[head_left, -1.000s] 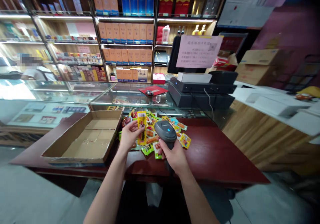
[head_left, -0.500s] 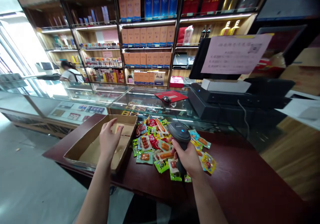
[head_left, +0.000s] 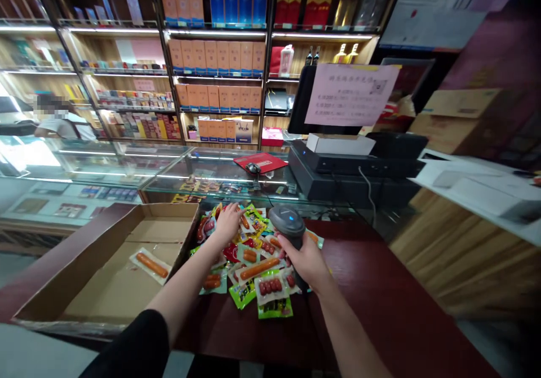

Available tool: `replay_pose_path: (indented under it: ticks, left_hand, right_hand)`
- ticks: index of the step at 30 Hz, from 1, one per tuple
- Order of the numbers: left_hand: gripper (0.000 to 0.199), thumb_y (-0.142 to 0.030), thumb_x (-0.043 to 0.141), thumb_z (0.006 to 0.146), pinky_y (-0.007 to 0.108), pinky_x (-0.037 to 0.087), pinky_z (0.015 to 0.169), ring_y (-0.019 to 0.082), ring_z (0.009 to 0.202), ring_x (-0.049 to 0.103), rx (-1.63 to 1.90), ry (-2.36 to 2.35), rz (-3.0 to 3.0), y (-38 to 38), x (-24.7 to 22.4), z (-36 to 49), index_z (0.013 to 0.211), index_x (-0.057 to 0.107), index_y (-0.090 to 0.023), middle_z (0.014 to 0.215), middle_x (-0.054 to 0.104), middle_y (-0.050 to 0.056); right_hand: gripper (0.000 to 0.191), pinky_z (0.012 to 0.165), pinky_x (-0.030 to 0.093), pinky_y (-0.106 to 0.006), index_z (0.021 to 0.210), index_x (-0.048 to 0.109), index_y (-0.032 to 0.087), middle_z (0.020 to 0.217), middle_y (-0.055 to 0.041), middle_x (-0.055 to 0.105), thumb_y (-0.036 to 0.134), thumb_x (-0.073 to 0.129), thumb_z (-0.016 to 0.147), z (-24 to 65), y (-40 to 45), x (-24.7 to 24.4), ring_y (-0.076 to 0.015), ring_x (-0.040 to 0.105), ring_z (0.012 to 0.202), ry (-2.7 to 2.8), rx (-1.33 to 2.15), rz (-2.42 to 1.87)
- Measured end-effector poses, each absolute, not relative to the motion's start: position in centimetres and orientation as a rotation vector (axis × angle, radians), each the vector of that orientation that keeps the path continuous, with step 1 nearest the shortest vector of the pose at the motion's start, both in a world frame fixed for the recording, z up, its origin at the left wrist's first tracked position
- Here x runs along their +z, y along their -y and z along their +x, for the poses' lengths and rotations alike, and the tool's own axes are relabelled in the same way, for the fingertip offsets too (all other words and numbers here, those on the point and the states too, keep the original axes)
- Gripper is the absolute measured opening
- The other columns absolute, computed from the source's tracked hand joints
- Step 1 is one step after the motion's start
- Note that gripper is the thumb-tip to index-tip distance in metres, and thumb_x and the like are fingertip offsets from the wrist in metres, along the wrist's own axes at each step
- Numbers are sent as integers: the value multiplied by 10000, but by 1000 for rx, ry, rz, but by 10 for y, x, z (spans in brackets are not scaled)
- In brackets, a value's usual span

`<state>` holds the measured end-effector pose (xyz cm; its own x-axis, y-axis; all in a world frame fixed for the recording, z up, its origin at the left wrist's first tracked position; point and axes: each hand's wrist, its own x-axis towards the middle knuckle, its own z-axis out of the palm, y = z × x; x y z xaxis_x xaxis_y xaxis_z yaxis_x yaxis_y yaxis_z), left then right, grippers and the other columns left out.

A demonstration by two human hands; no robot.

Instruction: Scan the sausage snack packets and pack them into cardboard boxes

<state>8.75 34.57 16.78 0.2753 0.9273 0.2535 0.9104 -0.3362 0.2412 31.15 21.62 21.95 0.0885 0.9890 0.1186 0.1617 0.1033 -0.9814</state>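
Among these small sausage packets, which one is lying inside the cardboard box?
The clear packet with one long orange sausage: it lies alone in the cardboard box, while the other packets are heaped outside on the table.

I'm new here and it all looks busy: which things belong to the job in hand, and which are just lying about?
Part of the job, it seems:
scanner, in the right hand
snack packets, at the left hand
cardboard tray, one packet inside

Just lying about:
mouse on its red mat
pink sign
orange boxes
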Motion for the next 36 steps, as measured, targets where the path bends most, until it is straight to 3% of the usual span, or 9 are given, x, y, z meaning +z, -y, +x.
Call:
replay_pose_path:
  ticks: [4,8,12,15,17,26,36]
  left_hand:
    - [413,-52,667,717,526,322,1154,335,1404,446,635,-1558,2491,-365,168,85,1049,784,-267,1311,674,113]
    - [326,-159,632,816,441,406,1111,284,1250,594,1078,-1372,2186,-360,177,90,1084,782,-265,1143,745,84]
    - [361,-435,709,805,328,571,792,236,855,708,1304,-1172,1605,-346,195,100,1071,785,-202,958,764,68]
    - [490,-532,769,725,255,529,550,174,651,663,1242,-1075,1330,-339,206,104,1063,780,-178,900,761,55]
    - [520,-526,811,680,223,487,491,146,598,641,1189,-1059,1259,-337,208,105,1063,778,-176,892,764,56]
    - [577,-496,873,626,273,571,639,167,716,691,1068,-1054,1205,-339,198,120,1079,752,-158,945,764,78]
    - [594,-547,858,626,257,566,632,167,774,676,979,-1060,1288,-334,203,127,1073,752,-170,939,753,65]
  right_hand:
    - [305,410,417,-263,858,624,205,537,1,641,485,725,789,322,-240,213,-136,515,387,1364,1130,-1201]
    - [297,403,435,-260,828,634,198,538,-3,635,477,725,786,326,-252,203,-130,513,379,1401,1300,-1162]
    - [293,438,459,-257,871,635,182,548,8,623,466,688,824,324,-255,214,-132,536,417,1453,1325,-1063]
    - [281,469,473,-260,838,608,191,530,21,599,464,676,835,321,-257,224,-136,545,444,1489,1298,-1060]
    - [263,463,466,-262,795,589,203,512,24,582,447,678,832,320,-258,227,-137,539,438,1531,1272,-1090]
    - [241,461,513,-266,823,622,193,535,-18,650,427,652,875,326,-255,231,-158,605,435,1604,1170,-1129]
    - [343,452,517,-255,840,626,186,568,-44,685,515,585,926,334,-261,223,-173,641,436,1647,1162,-1108]
